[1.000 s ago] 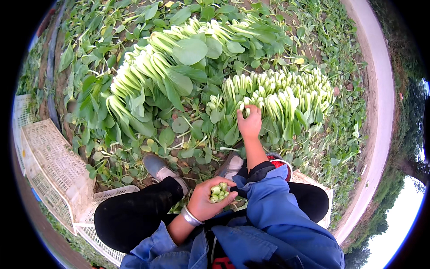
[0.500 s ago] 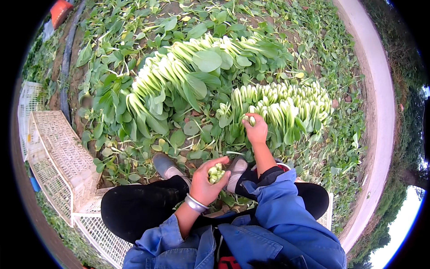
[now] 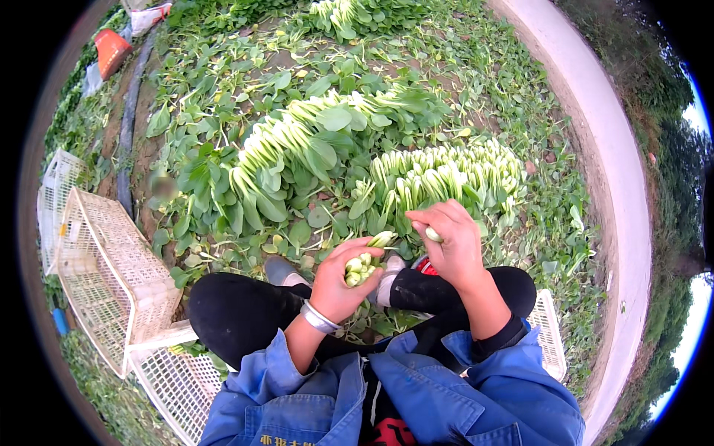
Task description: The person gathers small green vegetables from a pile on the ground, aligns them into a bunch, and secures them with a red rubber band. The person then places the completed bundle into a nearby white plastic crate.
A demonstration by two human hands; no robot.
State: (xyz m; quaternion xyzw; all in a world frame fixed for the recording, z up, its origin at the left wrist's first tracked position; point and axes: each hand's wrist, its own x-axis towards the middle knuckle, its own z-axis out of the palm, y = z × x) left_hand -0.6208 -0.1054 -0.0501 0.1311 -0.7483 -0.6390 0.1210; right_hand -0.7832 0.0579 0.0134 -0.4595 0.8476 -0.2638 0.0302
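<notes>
My left hand, with a silver bangle at its wrist, is closed round a bunch of bok choy, pale stem ends facing up. One more bok choy sticks out by its fingertips. To the right, my right hand is closed on a single bok choy, of which only the pale end shows. Just beyond the hands lies a packed cluster of bok choy, pale ends upward. Farther left, a long row of bok choy has its leaves turned toward me.
White plastic crates stand at my left, and another crate shows by my right knee. Cut leaves litter the soil. A dark hose and an orange container lie far left. A pale path curves along the right.
My right hand has come back from the cluster toward my left hand, carrying a bok choy. Another bok choy now sticks out by my left fingertips. The view has tilted up slightly.
</notes>
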